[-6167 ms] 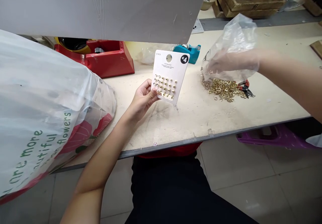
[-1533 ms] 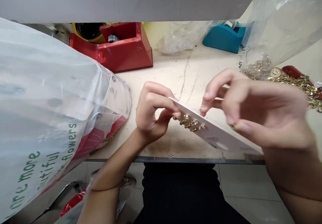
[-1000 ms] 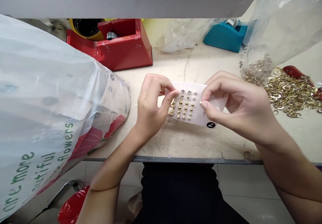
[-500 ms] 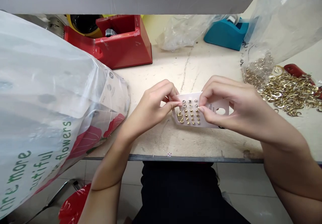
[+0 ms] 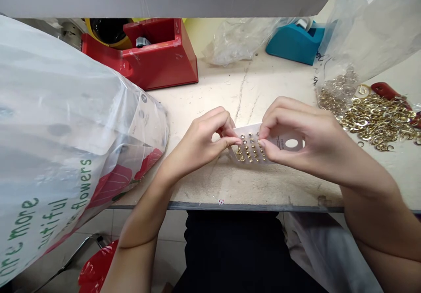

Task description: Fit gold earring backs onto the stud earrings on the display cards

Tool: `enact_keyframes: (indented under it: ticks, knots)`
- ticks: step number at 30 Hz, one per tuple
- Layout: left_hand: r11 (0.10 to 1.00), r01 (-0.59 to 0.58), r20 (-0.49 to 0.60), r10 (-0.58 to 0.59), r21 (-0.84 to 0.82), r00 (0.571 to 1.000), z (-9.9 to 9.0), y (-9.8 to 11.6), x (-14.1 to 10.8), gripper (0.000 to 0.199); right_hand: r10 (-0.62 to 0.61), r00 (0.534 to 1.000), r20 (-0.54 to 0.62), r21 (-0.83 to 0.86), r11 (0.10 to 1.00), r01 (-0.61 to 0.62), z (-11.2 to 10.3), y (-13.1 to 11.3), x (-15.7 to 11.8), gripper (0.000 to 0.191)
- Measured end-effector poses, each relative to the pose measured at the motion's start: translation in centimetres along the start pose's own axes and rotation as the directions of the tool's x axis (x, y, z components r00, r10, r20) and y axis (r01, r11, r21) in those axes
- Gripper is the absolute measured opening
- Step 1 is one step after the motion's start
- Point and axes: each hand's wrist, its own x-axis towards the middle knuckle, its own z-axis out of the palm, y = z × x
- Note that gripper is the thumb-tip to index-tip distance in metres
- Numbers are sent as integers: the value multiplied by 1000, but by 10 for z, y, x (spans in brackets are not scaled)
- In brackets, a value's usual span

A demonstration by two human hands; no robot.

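A white earring card point(image 5: 255, 150) with rows of small gold and clear studs is held above the table near its front edge. Two gold hook-shaped pieces point(image 5: 240, 154) sit at its left end. My left hand point(image 5: 210, 137) pinches the card's upper left corner between thumb and fingers. The right part of the card, beside its oval hole, is gripped by my right hand point(image 5: 296, 135), thumb in front; those fingers hide part of the upper edge. To the right lies a pile of gold hoop-like pieces point(image 5: 378, 119).
A large printed plastic bag point(image 5: 66, 130) fills the left side. Behind stand a red tape dispenser point(image 5: 164, 60), a crumpled clear bag point(image 5: 230, 43) and a teal tape dispenser point(image 5: 296, 43). At the right, a clear bag point(image 5: 338, 89) holds small metal pieces beside a red-handled tool point(image 5: 386, 91).
The card has shifted slightly right and tilted, with my left hand moving slightly right along with it. Grey-white fabric now shows below the table edge at the right.
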Motion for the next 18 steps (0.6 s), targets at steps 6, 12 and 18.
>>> enact_keyframes:
  ticks: [6, 12, 18]
  knots:
    - [998, 12, 41, -9, -66, 999, -4, 1, 0, 31, -25, 999, 20, 30, 999, 24, -3, 0, 0, 13]
    - [986, -122, -85, 132, 109, 988, 1, 0, 1, 28, -16, 1000, -13, 45, 999, 16, 2, -1, -1, 14]
    - [888, -282, -242, 382, 363, 892, 6, 1, 0, 24, -76, 994, -82, 44, 996, 79, -2, -12, -8, 18]
